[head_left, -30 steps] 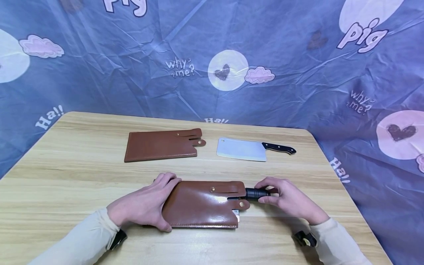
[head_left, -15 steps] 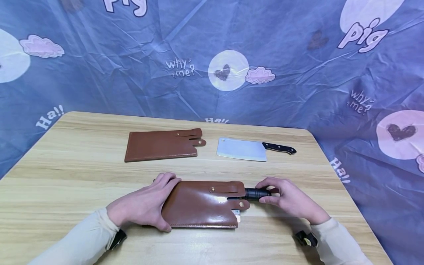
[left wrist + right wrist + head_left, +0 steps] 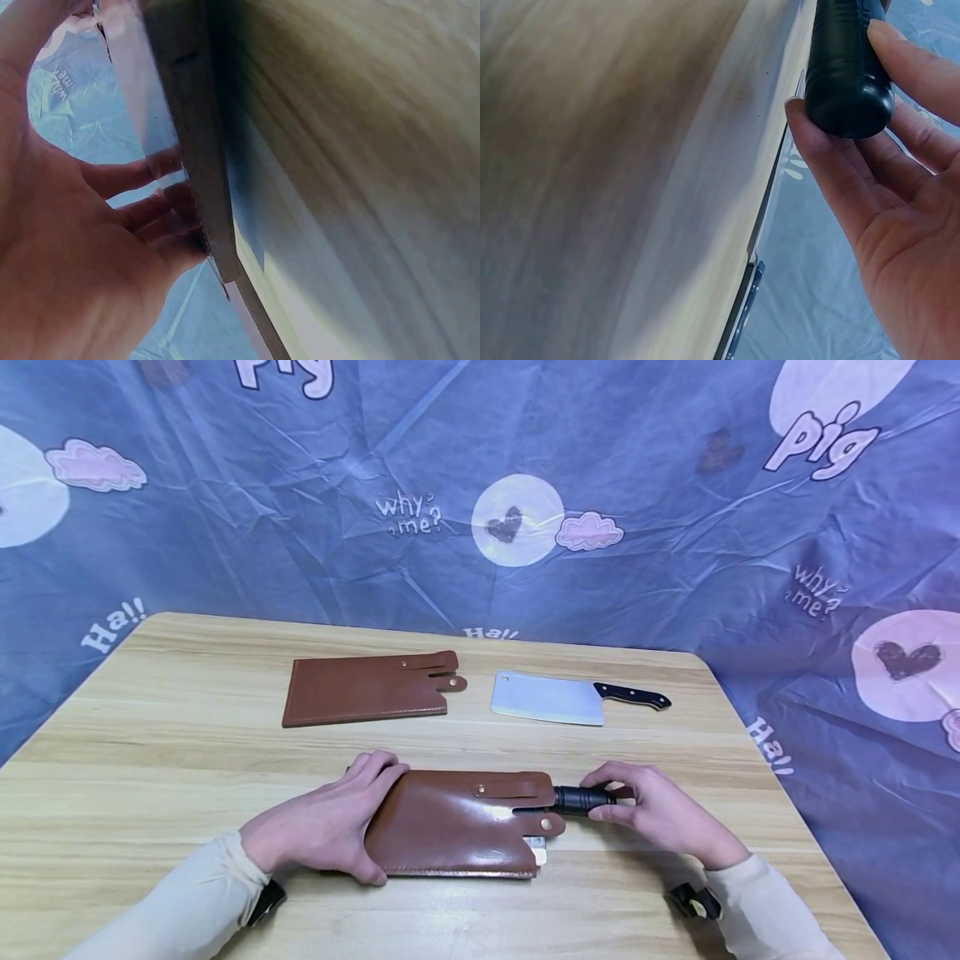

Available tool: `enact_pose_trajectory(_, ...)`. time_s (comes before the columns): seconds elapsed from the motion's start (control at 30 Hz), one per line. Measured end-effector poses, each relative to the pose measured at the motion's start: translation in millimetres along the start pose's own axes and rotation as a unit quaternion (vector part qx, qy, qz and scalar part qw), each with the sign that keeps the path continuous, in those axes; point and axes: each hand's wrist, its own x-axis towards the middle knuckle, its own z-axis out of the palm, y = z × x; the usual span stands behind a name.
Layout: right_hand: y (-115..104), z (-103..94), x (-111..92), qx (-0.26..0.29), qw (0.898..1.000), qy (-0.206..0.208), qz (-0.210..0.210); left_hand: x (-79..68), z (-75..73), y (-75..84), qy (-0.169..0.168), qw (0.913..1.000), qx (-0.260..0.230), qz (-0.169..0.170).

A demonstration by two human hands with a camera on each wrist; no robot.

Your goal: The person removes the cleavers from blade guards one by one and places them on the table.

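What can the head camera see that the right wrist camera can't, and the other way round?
Only the head camera: the left hand gripping the near brown sheath, and that sheath's gold snaps.

Only the right wrist camera: the palm of the right hand, and the black handle with its round end facing you.

Both: the right hand holding that handle, the wooden table and the blue cloth.

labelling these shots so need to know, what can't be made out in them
- Head view: most of the blade, covered by the near sheath.
- Head view: most of the near sheath's left end, behind the left hand.
- Head view: the inside of the far sheath, hidden by its leather.
- Right wrist view: the black handle's upper part, cut off by the top edge.
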Motion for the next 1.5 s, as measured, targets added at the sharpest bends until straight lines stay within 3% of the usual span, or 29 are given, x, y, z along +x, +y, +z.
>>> enact_pose_trajectory(1.5, 5.1, -1.4, -2.0, 0.010, 1.000, 0.003, -0.012, -2.0, -1.3, -2.1, -0.012, 0.9999, -0.003, -0.010)
